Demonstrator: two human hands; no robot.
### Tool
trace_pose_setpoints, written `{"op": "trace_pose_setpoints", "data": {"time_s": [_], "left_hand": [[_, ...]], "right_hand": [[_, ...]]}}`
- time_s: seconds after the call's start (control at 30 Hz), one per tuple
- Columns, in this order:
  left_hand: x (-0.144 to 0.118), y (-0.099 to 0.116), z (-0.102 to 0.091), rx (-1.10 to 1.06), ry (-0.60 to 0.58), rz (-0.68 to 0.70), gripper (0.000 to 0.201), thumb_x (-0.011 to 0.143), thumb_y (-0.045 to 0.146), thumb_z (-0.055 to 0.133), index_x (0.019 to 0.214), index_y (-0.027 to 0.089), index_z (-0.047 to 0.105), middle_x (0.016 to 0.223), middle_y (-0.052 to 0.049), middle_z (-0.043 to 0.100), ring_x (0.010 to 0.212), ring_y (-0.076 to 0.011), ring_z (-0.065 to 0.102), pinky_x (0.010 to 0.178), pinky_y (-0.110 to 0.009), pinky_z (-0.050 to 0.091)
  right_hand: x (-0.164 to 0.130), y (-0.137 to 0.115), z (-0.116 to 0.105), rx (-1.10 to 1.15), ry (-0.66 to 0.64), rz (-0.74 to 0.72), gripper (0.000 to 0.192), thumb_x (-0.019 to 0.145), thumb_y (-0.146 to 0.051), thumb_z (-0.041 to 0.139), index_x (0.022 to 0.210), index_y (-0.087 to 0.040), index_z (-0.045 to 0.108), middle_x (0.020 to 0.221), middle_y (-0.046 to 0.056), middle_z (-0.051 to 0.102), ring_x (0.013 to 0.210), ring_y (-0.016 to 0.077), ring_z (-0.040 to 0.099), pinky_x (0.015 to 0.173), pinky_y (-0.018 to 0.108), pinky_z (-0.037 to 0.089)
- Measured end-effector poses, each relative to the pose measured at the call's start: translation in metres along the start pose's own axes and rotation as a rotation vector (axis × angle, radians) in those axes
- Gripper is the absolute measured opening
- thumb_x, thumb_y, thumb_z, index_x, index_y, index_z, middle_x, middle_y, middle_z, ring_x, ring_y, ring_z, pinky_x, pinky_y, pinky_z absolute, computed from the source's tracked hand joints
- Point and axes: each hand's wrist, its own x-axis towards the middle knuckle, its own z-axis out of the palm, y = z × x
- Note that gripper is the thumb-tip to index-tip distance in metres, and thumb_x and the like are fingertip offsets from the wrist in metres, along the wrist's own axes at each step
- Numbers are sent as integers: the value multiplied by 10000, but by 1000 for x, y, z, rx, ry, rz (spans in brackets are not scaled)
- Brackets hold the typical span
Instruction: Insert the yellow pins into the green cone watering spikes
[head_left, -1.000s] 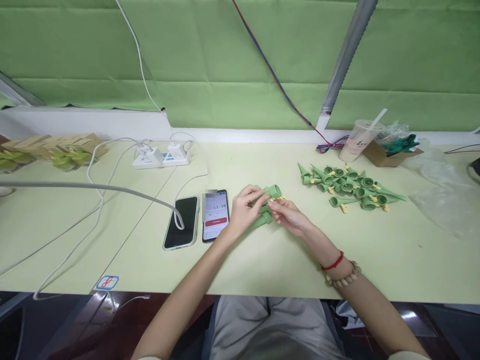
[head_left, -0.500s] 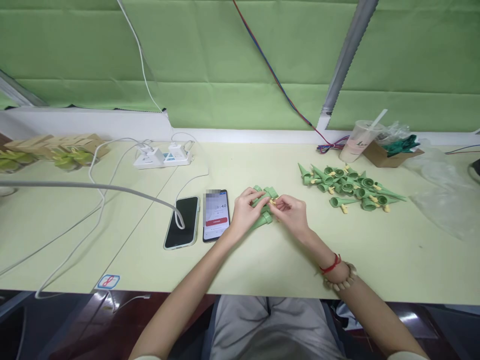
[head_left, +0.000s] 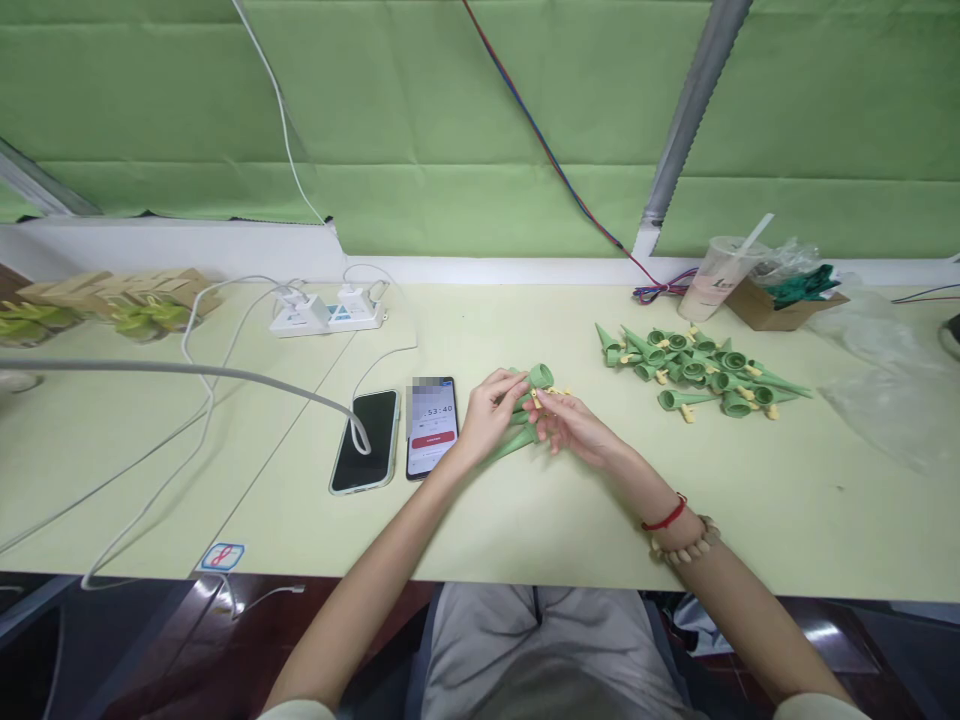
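Note:
My left hand point(head_left: 489, 412) grips a bundle of green plastic cone spikes point(head_left: 525, 420) over the middle of the pale table, their points angled down toward me. One cone's round open end point(head_left: 541, 376) sticks up above my fingers. My right hand point(head_left: 574, 427) meets the bundle from the right, and its fingertips pinch a small yellow valve piece point(head_left: 537, 397) on the cones. A pile of several more green cones with yellow pieces point(head_left: 697, 372) lies on the table to the right, beyond my right hand.
Two phones point(head_left: 433, 425) lie just left of my left hand, one with a lit timer screen. A power strip point(head_left: 324, 313) with white cables sits behind them. A plastic cup point(head_left: 716, 278), cardboard box point(head_left: 778, 302) and clear plastic bag point(head_left: 885, 385) stand at far right. Brown packets point(head_left: 112, 300) line the far left.
My hands closed together over the bundle half a second ago and have now opened slightly; the round cone end shows again above my left fingers. The bundle stays in the same spot.

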Motion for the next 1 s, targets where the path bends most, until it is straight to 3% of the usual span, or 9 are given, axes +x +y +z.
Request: {"op": "trace_pose_setpoints", "data": {"time_s": [0.17,0.27,0.4,0.57,0.67,0.73,0.87,1.0], "left_hand": [[0,5,-1,-45,-20,16,244,836,304,500,938,179,683,856,-45,580,826,-123,540,731,-245,406],[-1,8,0,-46,-18,7,253,831,303,508,976,177,673,858,-46,575,822,-121,537,711,-240,409],[-3,8,3,21,-3,-38,247,816,323,525,918,170,690,835,-47,579,781,-123,539,613,-229,398],[-3,5,7,148,44,-81,217,782,333,567,820,175,711,716,-29,587,687,-121,529,558,-238,369],[-3,3,6,156,51,-75,212,779,330,572,820,175,711,709,-25,583,672,-117,523,553,-237,364],[-2,2,5,146,70,-68,216,783,332,567,825,175,710,710,-23,573,667,-115,518,556,-237,366],[-1,-1,2,118,114,-47,237,810,338,531,814,177,704,698,-15,530,654,-110,500,583,-238,382],[0,0,1,67,53,-9,262,839,333,484,826,175,693,740,-21,535,696,-112,514,627,-236,403]], "right_hand": [[-1,-3,-2,98,3,52,346,619,-452,725,737,-135,649,527,-56,487,412,30,435,305,113,367],[-1,-5,0,76,26,4,314,604,-423,734,661,-149,593,444,-87,421,367,24,359,306,121,325],[-1,-1,2,-134,194,-185,311,608,-377,710,557,-180,475,400,-89,411,342,44,359,336,168,348],[-1,8,3,-608,501,-551,195,583,-224,641,520,-186,460,472,-59,454,425,77,438,407,200,358],[-2,9,3,-732,551,-662,182,614,-235,616,522,-185,466,511,-47,469,463,79,441,449,208,378],[-3,6,4,-676,506,-590,202,641,-296,637,555,-186,490,499,-42,483,441,83,458,436,214,390],[-2,-1,5,-387,341,-278,340,651,-490,661,609,-171,551,509,-13,543,388,89,493,381,220,432],[-1,-5,2,-143,158,-52,406,634,-544,672,743,-154,644,629,13,600,440,76,523,397,201,489]]}}
